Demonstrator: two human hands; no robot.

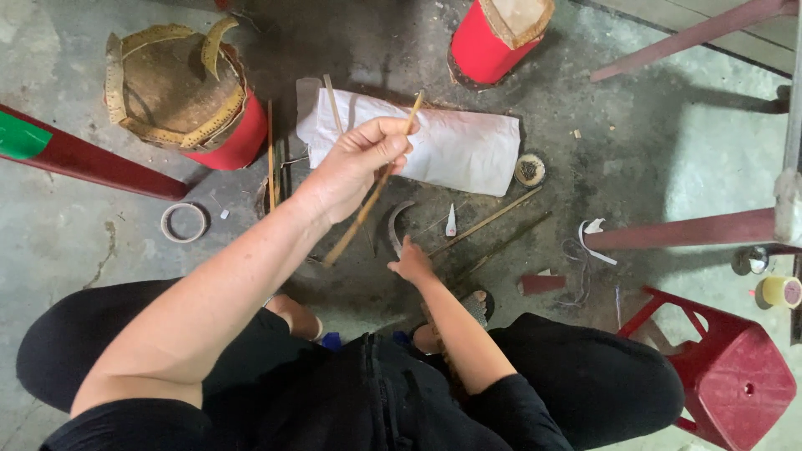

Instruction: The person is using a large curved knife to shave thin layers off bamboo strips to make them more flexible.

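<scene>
My left hand [359, 163] is raised over the floor and pinches a thin bamboo strip [368, 205] that slants from upper right to lower left. My right hand [412, 266] is down at the concrete floor, fingers curled at the lower end of a curved metal blade [394, 224]. A white sheet [455, 146] lies flat just beyond both hands. More bamboo sticks [484, 221] lie on the floor to the right of the blade. My knees in black trousers frame the bottom of the view.
A red drum-shaped form with a bamboo-strip frame [184, 92] stands at the back left, another [493, 33] at the back. Also here: a tape ring [184, 222], a small round tin [530, 169], red metal bars [83, 159], a red plastic stool [735, 367], a yellow spool [781, 291].
</scene>
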